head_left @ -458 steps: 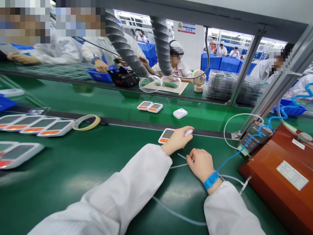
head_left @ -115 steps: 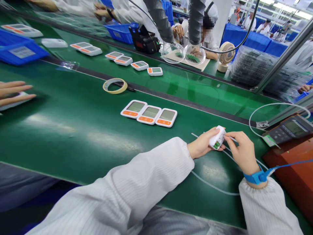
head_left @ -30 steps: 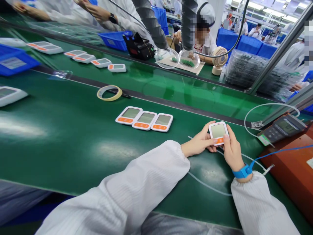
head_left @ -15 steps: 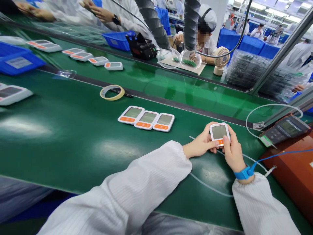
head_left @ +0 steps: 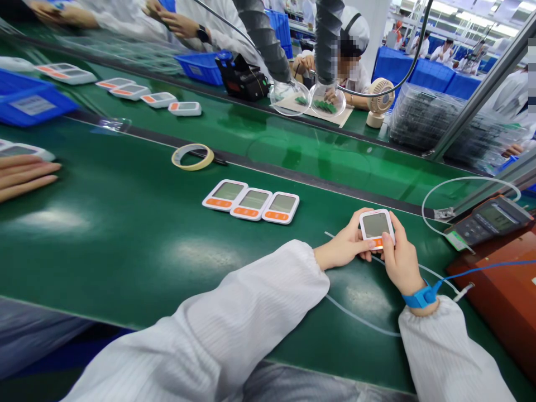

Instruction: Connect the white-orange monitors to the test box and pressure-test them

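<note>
Between my two hands I hold a small white handheld device (head_left: pixel 376 225) with a grey screen and an orange button strip. My left hand (head_left: pixel 344 245) grips its left side, thumb on the lower front edge. My right hand (head_left: pixel 400 254) wraps the right side, its thumb over the orange strip. The screen looks blank. On the green bench to the left lie three like devices side by side, the nearest being a white device with orange buttons (head_left: pixel 281 207). A blue wrist strap (head_left: pixel 420 296) with a cord circles my right wrist.
A roll of tape (head_left: pixel 192 157) lies by the bench divider. At right a handheld meter (head_left: pixel 488 220) rests on an orange-brown box (head_left: pixel 502 301). A thin white tube loops near my hands. Several devices sit on the far belt (head_left: pixel 234 120). Another person's hand (head_left: pixel 27 176) is at far left.
Another person's hand has come in at the far left, over the devices there. The devices on the far belt have shifted left. My hands and the held device stay almost still.
</note>
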Demonstrator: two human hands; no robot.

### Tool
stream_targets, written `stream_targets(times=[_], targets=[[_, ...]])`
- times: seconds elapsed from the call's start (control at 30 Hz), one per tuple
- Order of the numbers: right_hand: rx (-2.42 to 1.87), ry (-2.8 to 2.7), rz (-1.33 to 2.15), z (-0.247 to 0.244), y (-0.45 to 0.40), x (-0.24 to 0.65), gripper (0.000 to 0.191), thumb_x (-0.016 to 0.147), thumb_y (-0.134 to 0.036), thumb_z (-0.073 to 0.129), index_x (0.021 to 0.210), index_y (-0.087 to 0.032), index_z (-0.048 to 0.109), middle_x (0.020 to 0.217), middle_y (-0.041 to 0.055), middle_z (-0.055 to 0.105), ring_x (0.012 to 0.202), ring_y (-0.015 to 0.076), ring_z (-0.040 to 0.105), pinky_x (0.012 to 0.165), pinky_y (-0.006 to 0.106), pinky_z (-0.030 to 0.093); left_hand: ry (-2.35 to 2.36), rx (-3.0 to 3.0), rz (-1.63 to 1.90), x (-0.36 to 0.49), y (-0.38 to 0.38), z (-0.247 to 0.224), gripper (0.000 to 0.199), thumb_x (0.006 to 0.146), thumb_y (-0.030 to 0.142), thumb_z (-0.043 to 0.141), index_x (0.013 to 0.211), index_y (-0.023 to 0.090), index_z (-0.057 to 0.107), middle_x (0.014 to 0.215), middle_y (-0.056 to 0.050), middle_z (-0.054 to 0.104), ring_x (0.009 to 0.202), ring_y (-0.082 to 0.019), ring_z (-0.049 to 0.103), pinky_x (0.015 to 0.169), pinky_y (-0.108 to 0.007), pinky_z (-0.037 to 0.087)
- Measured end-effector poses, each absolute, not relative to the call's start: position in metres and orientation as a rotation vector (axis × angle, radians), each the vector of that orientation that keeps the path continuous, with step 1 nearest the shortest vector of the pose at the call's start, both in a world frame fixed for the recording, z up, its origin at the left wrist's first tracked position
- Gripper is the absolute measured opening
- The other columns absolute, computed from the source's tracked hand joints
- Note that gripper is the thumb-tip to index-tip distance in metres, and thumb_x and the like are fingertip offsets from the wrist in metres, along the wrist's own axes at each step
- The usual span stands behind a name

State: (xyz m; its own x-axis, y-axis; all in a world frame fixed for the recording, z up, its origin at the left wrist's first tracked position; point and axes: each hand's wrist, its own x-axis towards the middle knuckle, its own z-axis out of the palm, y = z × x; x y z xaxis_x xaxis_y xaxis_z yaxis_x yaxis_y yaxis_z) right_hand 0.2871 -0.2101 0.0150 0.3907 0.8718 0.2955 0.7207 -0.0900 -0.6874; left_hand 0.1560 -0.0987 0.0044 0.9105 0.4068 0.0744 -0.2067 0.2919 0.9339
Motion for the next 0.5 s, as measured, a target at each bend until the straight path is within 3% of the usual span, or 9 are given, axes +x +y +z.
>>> stream_targets(times=[0.5], targets=[[-1.868, -1.388, 0.248, 0.0148, -0.2105, 0.2884, 0.054, 0.099, -0.039, 0.037, 0.148, -0.016, 0.038, 0.098, 0.0087, 0.073, 0.066, 0.022, 0.071, 0.058, 0.029, 0.054, 0.218, 1.223, 0.405, 0.1556, -0.0992, 0.007, 0.082, 0.079, 0.042, 0.075, 0.137, 0.025, 0.021, 0.086, 0.002, 0.061, 0.056, -0.01, 0.06, 0.054, -0.024, 0.049]])
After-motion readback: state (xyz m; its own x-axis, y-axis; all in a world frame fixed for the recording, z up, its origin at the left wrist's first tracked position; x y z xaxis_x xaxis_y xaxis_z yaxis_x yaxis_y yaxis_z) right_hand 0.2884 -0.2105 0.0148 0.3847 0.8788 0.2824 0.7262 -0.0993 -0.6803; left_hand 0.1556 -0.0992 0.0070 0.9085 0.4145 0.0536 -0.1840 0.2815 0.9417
